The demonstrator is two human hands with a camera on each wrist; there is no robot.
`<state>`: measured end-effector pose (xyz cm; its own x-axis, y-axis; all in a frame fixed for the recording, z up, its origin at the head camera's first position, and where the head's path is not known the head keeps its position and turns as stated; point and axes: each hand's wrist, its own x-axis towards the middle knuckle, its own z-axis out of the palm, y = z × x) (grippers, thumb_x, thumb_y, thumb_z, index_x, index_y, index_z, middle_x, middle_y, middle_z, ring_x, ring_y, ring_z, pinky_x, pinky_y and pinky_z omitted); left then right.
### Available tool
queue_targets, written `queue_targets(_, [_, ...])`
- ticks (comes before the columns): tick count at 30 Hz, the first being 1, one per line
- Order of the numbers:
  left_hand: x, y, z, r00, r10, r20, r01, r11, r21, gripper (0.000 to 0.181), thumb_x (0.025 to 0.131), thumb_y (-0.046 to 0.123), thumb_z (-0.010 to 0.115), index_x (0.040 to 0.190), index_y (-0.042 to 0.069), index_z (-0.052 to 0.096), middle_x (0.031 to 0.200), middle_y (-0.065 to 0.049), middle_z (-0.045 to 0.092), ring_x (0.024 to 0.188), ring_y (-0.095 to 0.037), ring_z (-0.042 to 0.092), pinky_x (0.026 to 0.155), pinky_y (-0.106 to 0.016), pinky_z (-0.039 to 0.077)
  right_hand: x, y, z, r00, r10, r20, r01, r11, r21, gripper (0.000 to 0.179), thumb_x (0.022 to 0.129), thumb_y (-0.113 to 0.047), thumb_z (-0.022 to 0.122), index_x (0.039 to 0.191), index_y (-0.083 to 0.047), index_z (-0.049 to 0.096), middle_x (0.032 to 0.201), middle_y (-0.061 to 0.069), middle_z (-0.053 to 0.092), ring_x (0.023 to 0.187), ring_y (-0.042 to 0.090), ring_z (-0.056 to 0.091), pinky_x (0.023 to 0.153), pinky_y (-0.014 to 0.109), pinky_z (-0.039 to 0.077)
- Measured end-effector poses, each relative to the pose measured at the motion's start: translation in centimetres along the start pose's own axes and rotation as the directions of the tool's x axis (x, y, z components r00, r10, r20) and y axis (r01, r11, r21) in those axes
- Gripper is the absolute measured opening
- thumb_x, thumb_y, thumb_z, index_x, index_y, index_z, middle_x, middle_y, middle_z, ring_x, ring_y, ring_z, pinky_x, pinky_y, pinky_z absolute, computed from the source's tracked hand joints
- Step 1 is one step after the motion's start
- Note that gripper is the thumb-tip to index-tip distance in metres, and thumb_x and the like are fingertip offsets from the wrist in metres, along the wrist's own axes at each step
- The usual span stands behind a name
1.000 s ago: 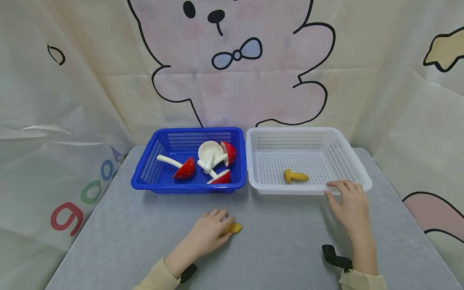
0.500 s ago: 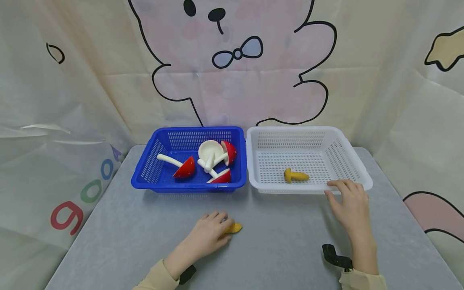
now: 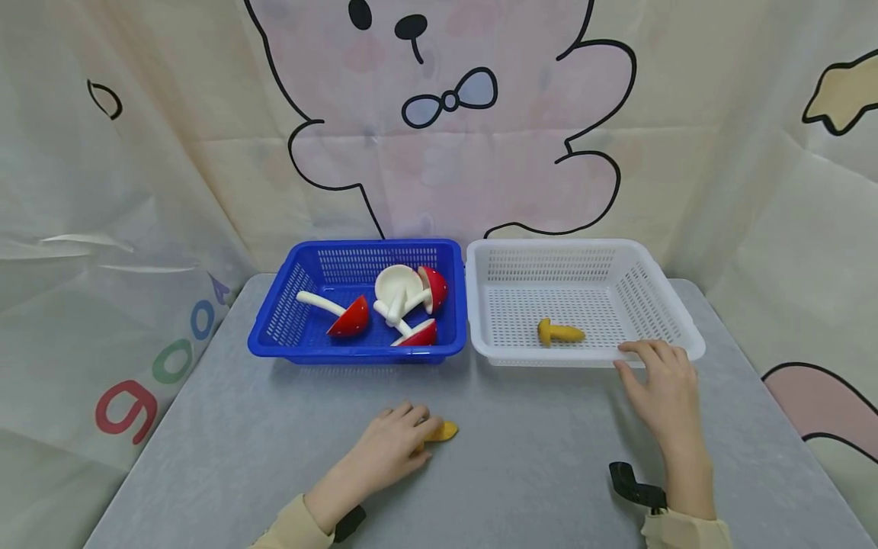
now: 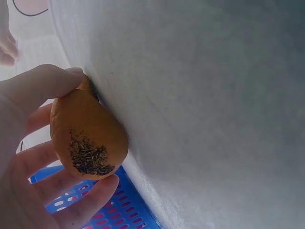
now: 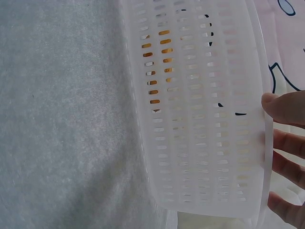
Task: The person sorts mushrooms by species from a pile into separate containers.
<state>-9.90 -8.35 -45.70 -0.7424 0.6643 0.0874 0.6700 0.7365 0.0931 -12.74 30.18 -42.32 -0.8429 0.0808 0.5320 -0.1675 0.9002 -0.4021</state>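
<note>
On the table in front of the baskets, my left hand (image 3: 391, 448) holds a yellow toy mushroom (image 3: 446, 431) that is partly hidden under the fingers in the head view. In the left wrist view the mushroom (image 4: 88, 124) has a dark-speckled patch at its wide end, the thumb lies at its narrow end and the fingers curl behind it. My right hand (image 3: 663, 393) grips the near rim of the white basket (image 3: 511, 357), thumb on one side and fingers on the other. Another yellow toy mushroom (image 3: 561, 333) lies inside that basket.
A blue basket (image 3: 357, 354) stands beside the white one, to its left. Several toy mushrooms lie in it, among them a red-capped mushroom (image 3: 351, 318) with a white stem. A printed curtain (image 3: 206, 152) hangs behind and around the grey table (image 3: 521, 473).
My left hand has shifted slightly left and toward me, its thumb drawing back a little, while the visible mushroom tip stays put. The right hand and baskets have not moved.
</note>
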Motion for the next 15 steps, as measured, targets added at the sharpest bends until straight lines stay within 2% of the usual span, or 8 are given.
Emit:
queue_targets(5, [0.2, 0.0, -0.1, 1.000, 0.011, 0.002, -0.011, 1.000, -0.008, 0.039, 0.083, 0.033, 0.074, 0.119, 0.025, 0.060, 0.103, 0.006, 0.061, 0.091, -0.012, 0.054, 0.074, -0.028, 0.050, 0.0, 0.0, 0.0, 1.000, -0.004, -0.003, 0.004, 1.000, -0.009, 0.025, 0.078, -0.004, 0.076, 0.101, -0.003, 0.066, 0.107, 0.022, 0.062, 0.102, 0.043, 0.047, 0.079, 0.061, 0.034])
queue_targets(11, [0.8, 0.0, -0.5, 0.996, 0.066, -0.061, -0.064, 0.998, 0.030, 0.038, 0.083, 0.031, 0.074, 0.118, 0.024, 0.062, 0.102, 0.005, 0.062, 0.090, -0.013, 0.056, 0.072, -0.027, 0.051, 0.0, -0.1, 0.0, 1.000, -0.011, -0.002, 0.011, 1.000, -0.015, 0.025, 0.077, -0.003, 0.076, 0.101, -0.003, 0.066, 0.107, 0.022, 0.062, 0.101, 0.042, 0.047, 0.078, 0.060, 0.034])
queue_targets(15, [1.5, 0.0, -1.1, 0.993, 0.096, -0.069, -0.093, 0.995, 0.042, 0.037, 0.083, 0.031, 0.074, 0.118, 0.025, 0.062, 0.102, 0.006, 0.062, 0.089, -0.013, 0.055, 0.073, -0.027, 0.051, 0.0, -0.1, 0.0, 1.000, -0.011, -0.002, 0.011, 1.000, -0.012, 0.025, 0.077, -0.003, 0.076, 0.100, -0.002, 0.066, 0.106, 0.022, 0.062, 0.100, 0.042, 0.047, 0.078, 0.060, 0.035])
